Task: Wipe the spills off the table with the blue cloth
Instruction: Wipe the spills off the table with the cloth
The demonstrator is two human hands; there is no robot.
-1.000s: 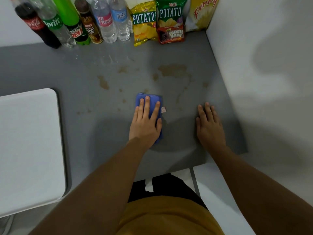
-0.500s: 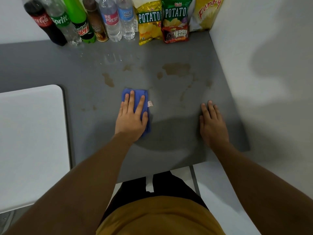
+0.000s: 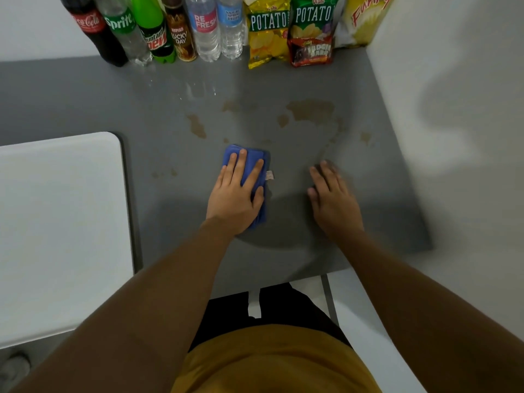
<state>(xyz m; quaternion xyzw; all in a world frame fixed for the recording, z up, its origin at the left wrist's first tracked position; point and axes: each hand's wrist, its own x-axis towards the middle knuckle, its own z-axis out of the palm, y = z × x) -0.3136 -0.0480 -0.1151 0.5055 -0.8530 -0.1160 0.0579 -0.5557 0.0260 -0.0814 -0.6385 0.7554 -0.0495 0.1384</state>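
Bottles point(image 3: 158, 29) read Coca-Cola, Sprite, Mountain Dew, Lucky Day, Refresh; bags point(image 3: 289, 32) Potato.

So the grey desk point(image 3: 85, 92) is carrying a row of drink bottles point(image 3: 158, 29) along its back edge, with snack bags point(image 3: 295, 32) standing right beside them. Brownish spills point(image 3: 310, 110) are sitting across the middle. A folded blue cloth point(image 3: 246, 163) is lying flat just in front of them, and both hands, left point(image 3: 234, 198) and right point(image 3: 333, 202), are resting on the desk too.

A white wall point(image 3: 453, 80) borders the right; a white rounded tabletop point(image 3: 56, 222) sits left.
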